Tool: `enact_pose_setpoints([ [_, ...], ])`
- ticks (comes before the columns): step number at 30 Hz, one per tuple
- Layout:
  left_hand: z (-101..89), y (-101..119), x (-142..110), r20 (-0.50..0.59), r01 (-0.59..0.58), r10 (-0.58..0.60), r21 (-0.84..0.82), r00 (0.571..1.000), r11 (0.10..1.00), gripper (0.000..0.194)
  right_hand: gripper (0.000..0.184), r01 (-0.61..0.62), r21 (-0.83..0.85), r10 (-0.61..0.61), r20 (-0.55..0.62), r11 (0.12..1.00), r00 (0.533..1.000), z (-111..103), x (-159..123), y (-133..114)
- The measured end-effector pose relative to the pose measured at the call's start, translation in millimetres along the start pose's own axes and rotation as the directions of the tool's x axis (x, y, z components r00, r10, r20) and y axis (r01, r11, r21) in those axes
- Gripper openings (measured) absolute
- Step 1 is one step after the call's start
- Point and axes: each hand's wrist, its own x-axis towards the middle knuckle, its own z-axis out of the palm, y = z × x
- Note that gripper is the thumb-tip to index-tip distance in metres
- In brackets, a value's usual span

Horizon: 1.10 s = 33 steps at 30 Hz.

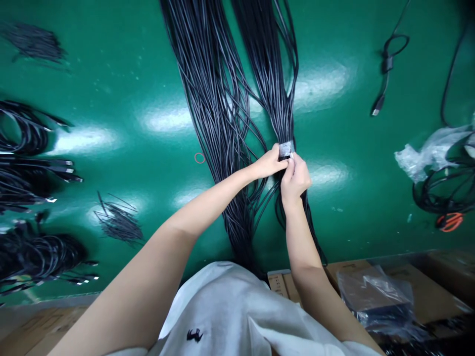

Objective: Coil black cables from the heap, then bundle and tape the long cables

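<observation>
A thick bundle of black cables runs down the middle of the green table, gathered tight by a clear plastic wrap. My left hand is closed round the bundle just below the wrap, its thumb lying across the front and its other fingers partly hidden. At the wrap's lower right edge, my right hand pinches with thumb and forefinger; what lies between the fingertips is hard to see, though they touch the wrap. A second, looser bundle of black cables lies to the left, passing under my left forearm.
Coiled cables and small piles of black ties lie at left. A red ring sits near the loose bundle. At right are a USB cable, crumpled plastic and an orange-tied coil. Cardboard boxes stand below the table's near edge.
</observation>
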Motion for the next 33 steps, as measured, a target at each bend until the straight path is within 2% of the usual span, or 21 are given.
enact_pose_setpoints([
  [5, 1.2, -1.8, 0.4, -0.019, -0.004, 0.004, 0.008, 1.000, 1.000, 0.032, 0.047, -0.044, 0.027, 0.043, 0.022, 0.999, 0.999, 5.3, 4.4, -0.9],
  [12, 0.4, -6.2, 2.6, -0.014, -0.014, 0.014, 0.018, 1.000, 1.000, 0.029, 0.046, -0.019, 0.007, 0.019, 0.008, 1.000, 1.000, 7.1, 6.2, -1.8],
  [20, -1.7, -12.1, 5.0, -0.030, -0.056, 0.057, 0.037, 0.998, 0.998, 0.022, 0.044, -0.046, 0.106, 0.049, -0.035, 0.993, 0.998, 14.4, 8.1, -3.2],
  [25, -4.6, -17.5, 5.4, -0.005, -0.137, 0.137, 0.034, 0.991, 0.990, 0.021, 0.039, -0.089, 0.198, 0.125, -0.175, 0.976, 0.977, 11.0, 8.4, -0.3],
  [29, -6.0, -22.2, 6.5, 0.020, -0.160, 0.160, 0.032, 0.987, 0.987, 0.016, 0.030, 0.041, 0.182, -0.022, -0.106, 0.982, 0.994, 1.6, 2.4, 2.1],
  [33, -5.9, -25.8, 7.7, 0.031, -0.186, 0.186, 0.009, 0.982, 0.983, 0.014, 0.033, 0.024, 0.123, -0.025, 0.008, 0.992, 1.000, -3.7, -2.6, 4.0],
])
